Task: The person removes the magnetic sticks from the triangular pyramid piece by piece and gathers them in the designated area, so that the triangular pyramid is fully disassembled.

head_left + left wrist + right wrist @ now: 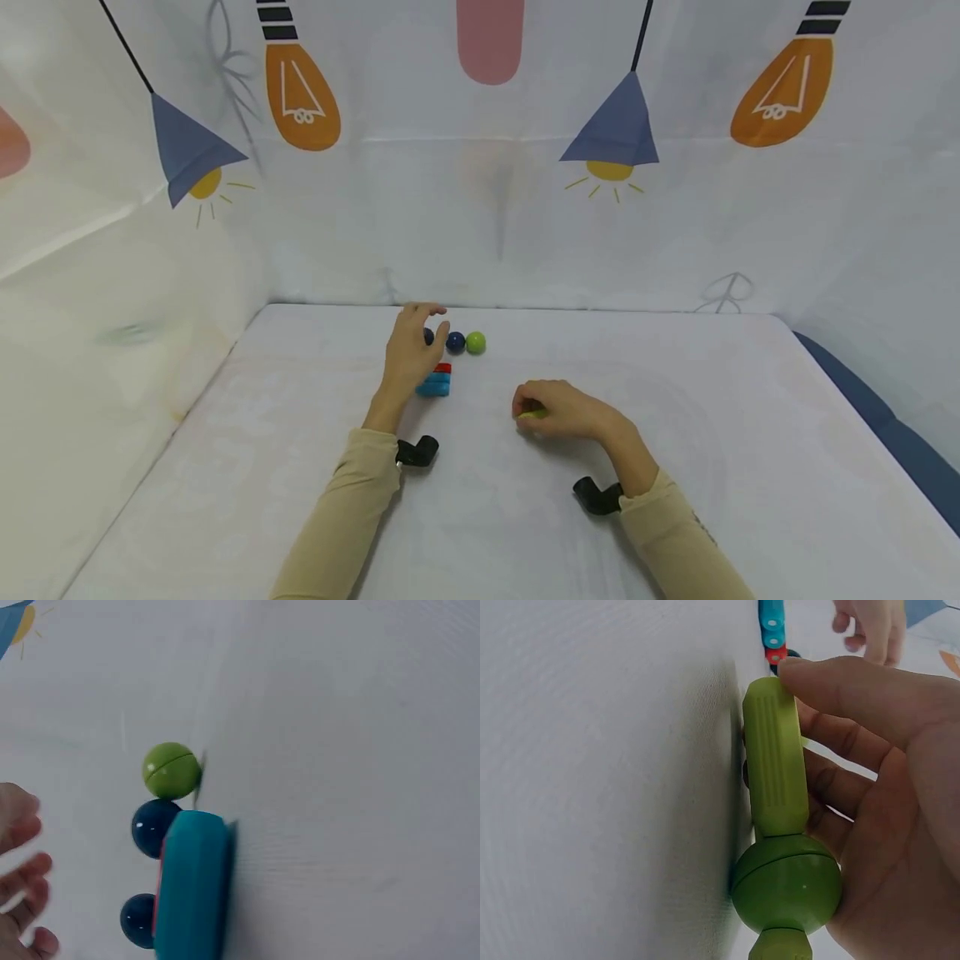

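My right hand pinches a light green rod low over the table, thumb on its end. A darker green ball adjoins that rod, and part of another light green piece shows below the ball. My left hand hovers by a small group of toy pieces, thumb apart from the loosely bent fingers, holding nothing. In the left wrist view, its fingertips appear at the left edge. Near them are two dark blue balls, a lime green ball and a blue rod.
Blue rods lie side by side with a red rod, partly behind the left hand. The white table meets a white cloth backdrop printed with lamps and bulbs. Black wrist mounts stick out from both sleeves.
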The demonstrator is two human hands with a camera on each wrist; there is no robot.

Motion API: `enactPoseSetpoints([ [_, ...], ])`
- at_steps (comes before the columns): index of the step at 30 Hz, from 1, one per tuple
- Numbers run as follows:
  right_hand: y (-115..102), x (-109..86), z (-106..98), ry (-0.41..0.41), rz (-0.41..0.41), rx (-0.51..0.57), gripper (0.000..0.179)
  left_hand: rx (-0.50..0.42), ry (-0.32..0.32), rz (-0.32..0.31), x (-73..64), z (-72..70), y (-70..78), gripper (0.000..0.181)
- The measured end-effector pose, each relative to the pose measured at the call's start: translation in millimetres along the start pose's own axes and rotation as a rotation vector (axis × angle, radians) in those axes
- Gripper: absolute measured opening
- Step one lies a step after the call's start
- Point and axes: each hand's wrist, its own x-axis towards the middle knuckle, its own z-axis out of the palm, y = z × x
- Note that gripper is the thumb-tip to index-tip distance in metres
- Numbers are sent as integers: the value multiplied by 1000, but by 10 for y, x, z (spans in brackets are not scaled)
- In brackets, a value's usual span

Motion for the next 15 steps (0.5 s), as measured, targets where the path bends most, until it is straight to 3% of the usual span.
enactPoseSetpoints([
  [3,-13,2,-1,0,13,15,4,17,-45,-24,1,-35,-60,33],
  [7,-8,2,3,2,19,6,5,26,-151,-66,-27,-24,-228,37],
  [10,-7,2,6,0,15,-3,6,19,-227,-54,-40,29,-290,38],
  [15,-18,3,6,-2,2,3,8,15,-255,-31,-47,94,-284,38],
])
